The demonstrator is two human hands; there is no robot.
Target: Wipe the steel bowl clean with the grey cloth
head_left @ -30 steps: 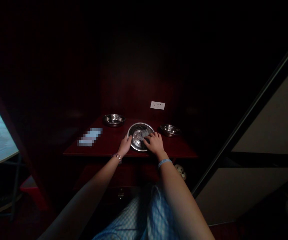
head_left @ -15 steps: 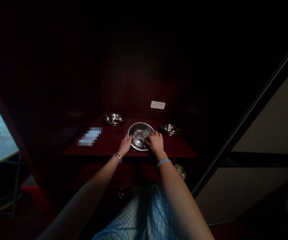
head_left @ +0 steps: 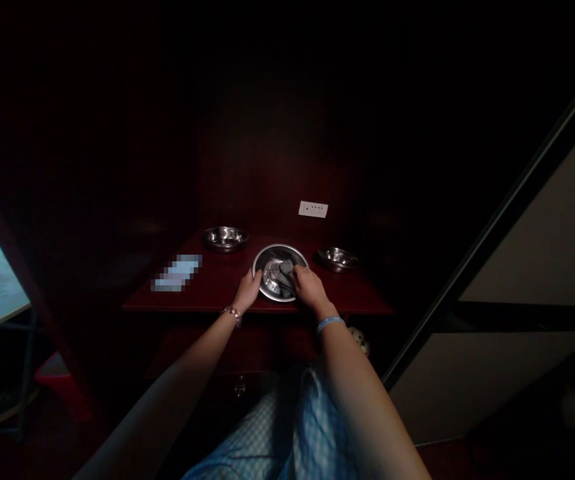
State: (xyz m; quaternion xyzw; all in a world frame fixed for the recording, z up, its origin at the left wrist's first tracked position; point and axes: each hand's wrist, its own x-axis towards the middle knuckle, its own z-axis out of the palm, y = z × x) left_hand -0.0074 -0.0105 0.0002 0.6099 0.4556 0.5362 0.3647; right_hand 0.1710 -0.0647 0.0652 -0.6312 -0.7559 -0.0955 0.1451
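A round steel bowl (head_left: 273, 253) stands tilted toward me near the front of a dark red wooden table (head_left: 217, 287). My left hand (head_left: 248, 289) grips its left rim, fingers curled on the edge. My right hand (head_left: 306, 285) is closed on a grey cloth (head_left: 284, 269) and presses it against the inside of the bowl. A bead bracelet is on my left wrist and a blue band on my right.
Two smaller steel bowls sit farther back, one at the left (head_left: 225, 237) and one at the right (head_left: 338, 259). A blurred flat item (head_left: 176, 273) lies on the table's left part. A white wall socket (head_left: 313, 209) is behind. The room is dark.
My right hand with the cloth has slid a little left and down inside the bowl. The left hand keeps its hold on the rim.
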